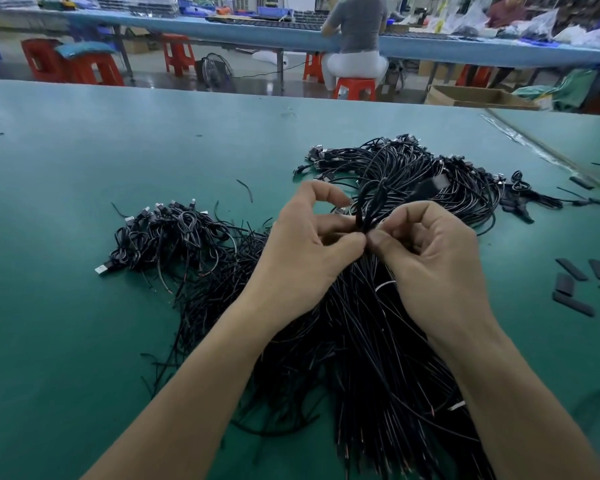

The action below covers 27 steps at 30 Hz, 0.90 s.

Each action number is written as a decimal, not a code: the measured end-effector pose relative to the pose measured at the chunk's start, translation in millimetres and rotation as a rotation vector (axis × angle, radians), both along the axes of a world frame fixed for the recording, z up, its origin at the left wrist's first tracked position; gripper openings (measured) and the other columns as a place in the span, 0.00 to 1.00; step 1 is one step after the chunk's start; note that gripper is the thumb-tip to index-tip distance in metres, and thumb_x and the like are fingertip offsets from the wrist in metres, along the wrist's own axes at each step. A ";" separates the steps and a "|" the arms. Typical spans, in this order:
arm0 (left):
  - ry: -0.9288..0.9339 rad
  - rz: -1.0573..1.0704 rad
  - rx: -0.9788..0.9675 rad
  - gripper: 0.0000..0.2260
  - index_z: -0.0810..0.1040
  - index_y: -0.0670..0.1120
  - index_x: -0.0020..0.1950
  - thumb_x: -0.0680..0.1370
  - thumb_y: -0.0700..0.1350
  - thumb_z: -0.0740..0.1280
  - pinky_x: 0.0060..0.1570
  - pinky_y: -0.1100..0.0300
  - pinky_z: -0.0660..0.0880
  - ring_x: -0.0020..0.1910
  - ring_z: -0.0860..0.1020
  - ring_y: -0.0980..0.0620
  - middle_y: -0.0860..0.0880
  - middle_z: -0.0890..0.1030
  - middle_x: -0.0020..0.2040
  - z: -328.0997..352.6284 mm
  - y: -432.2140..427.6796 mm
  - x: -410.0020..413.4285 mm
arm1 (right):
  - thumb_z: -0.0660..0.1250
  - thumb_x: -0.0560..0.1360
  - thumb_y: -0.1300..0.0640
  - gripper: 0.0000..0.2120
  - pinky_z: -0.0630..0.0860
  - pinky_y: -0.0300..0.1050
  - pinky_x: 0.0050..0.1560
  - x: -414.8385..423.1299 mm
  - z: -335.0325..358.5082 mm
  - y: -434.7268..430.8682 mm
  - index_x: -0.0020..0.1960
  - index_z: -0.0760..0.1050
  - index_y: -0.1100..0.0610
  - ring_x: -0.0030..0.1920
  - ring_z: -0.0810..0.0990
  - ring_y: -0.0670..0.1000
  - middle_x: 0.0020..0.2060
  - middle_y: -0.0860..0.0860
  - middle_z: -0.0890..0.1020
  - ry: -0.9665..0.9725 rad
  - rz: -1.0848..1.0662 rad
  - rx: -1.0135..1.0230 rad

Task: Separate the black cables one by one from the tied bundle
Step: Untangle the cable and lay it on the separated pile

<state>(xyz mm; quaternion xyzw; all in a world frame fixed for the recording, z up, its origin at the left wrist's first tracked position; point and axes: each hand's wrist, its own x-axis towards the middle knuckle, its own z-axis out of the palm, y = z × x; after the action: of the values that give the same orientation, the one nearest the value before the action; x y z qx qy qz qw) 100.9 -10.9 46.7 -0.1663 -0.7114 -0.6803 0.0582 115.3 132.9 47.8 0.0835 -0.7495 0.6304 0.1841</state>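
Big green table (pixel 84 168) under everything. The tied bundle (pixel 371 341) of black cables fans out below and beyond the left hand (pixel 302 251) and right hand (pixel 433 258), both pinching its knotted middle, thumbs nearly touching. Smaller loose pile (pixel 174 233) sits left of the left hand, few black strips (pixel 572 271) right of the right.

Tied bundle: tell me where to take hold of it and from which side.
Take the tied bundle at its narrow waist, where the left hand and right hand pinch it. Come from above on the near side: cables are drawn tight there, while the far end fans into loops and plugs and the near end splays into loose tails.
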 end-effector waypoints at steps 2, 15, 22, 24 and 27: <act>0.013 -0.032 -0.052 0.18 0.71 0.57 0.59 0.74 0.40 0.69 0.56 0.44 0.79 0.48 0.83 0.41 0.48 0.86 0.50 -1.7 -1.1 -1.3 | 0.71 0.74 0.68 0.14 0.73 0.35 0.36 0.5 1.6 -1.5 0.39 0.75 0.51 0.33 0.75 0.42 0.31 0.45 0.79 -0.043 0.018 -0.105; 0.468 0.269 -0.308 0.09 0.87 0.46 0.52 0.75 0.35 0.74 0.36 0.73 0.65 0.35 0.73 0.61 0.52 0.78 0.40 -13.0 2.5 1.8 | 0.67 0.76 0.69 0.12 0.72 0.33 0.23 4.4 10.8 -0.1 0.40 0.69 0.55 0.24 0.75 0.41 0.25 0.47 0.77 -0.263 0.173 -0.563; 0.203 0.067 -0.094 0.08 0.86 0.53 0.51 0.77 0.49 0.68 0.36 0.58 0.78 0.38 0.83 0.51 0.51 0.87 0.42 -11.5 3.0 3.9 | 0.69 0.75 0.72 0.15 0.80 0.40 0.43 -0.8 4.4 3.7 0.39 0.72 0.54 0.38 0.80 0.47 0.36 0.50 0.82 -0.102 0.102 -0.365; 0.194 0.071 -0.054 0.05 0.85 0.54 0.49 0.74 0.48 0.75 0.34 0.70 0.71 0.35 0.79 0.61 0.56 0.86 0.40 -11.3 2.0 2.8 | 0.69 0.74 0.72 0.16 0.77 0.37 0.43 -0.2 4.2 2.5 0.38 0.71 0.54 0.38 0.79 0.45 0.35 0.49 0.81 -0.051 0.093 -0.288; 0.172 0.088 -0.110 0.16 0.79 0.56 0.55 0.71 0.46 0.79 0.31 0.72 0.68 0.30 0.74 0.63 0.54 0.84 0.40 -12.5 -0.4 1.5 | 0.68 0.74 0.73 0.17 0.76 0.35 0.42 0.2 5.0 1.7 0.38 0.70 0.54 0.35 0.79 0.42 0.33 0.45 0.80 -0.009 0.101 -0.217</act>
<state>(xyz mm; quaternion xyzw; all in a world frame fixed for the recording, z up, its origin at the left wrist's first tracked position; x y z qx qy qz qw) 102.4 -11.3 34.2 -0.1958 -0.7467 -0.6201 0.1396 115.5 134.6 52.8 0.0980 -0.6725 0.7167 0.1566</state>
